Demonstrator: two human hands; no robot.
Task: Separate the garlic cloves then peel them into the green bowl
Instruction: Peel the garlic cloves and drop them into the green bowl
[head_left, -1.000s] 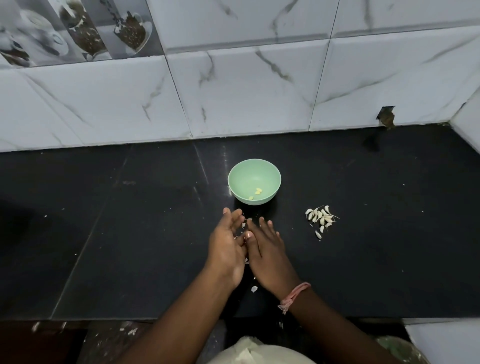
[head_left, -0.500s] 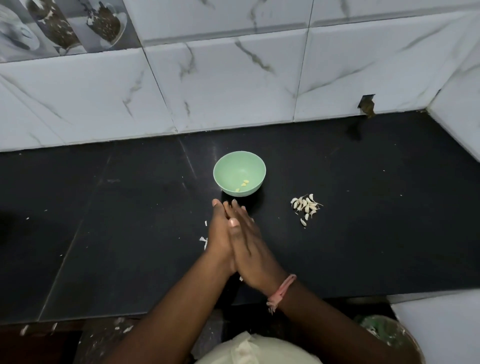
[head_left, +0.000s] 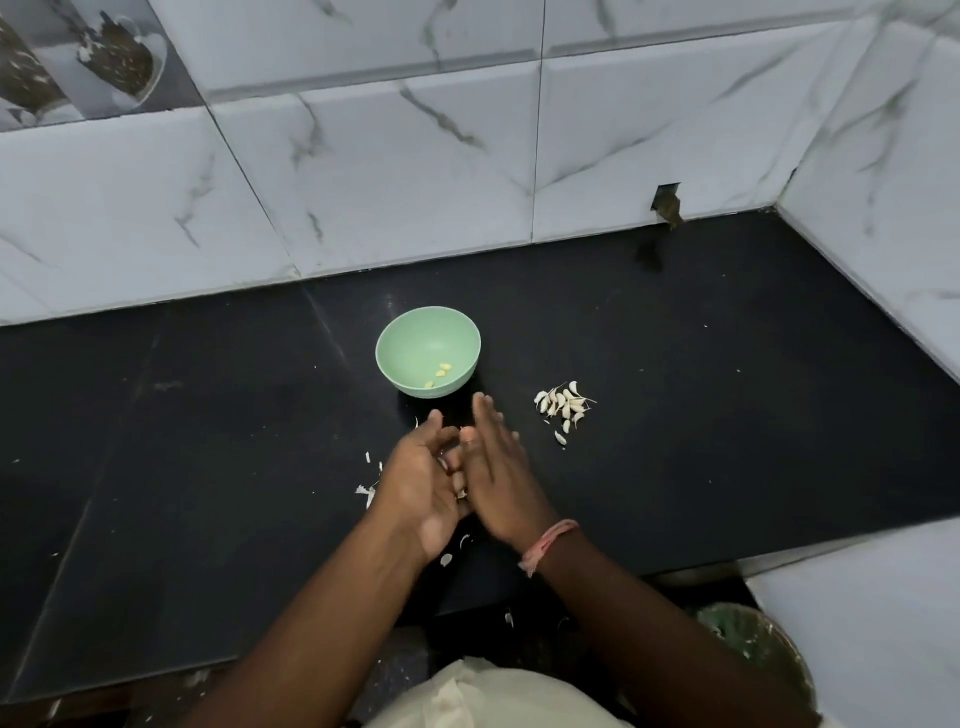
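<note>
Both hands meet palm to palm: left hand (head_left: 423, 480) loosely cupped, right hand (head_left: 496, 470) flat-fingered; what lies between is hidden. Unpeeled garlic cloves (head_left: 563, 402) sit right of the green bowl (head_left: 395, 358). Light, firm, papery-skinned, they are likely best pinched at the tips.

Black stone counter (head_left: 727, 415), glossy, faintly scratched, seam running front to back at left. White marble-look wall tiles (head_left: 415, 171) with grey veining behind counter; same tiling on side wall (head_left: 883, 234) at right, forming corner. Picture tile (head_left: 78, 57) with dark motifs at upper left. Small square hole (head_left: 668, 200) at base of back wall. Light dim, bluish.
</note>
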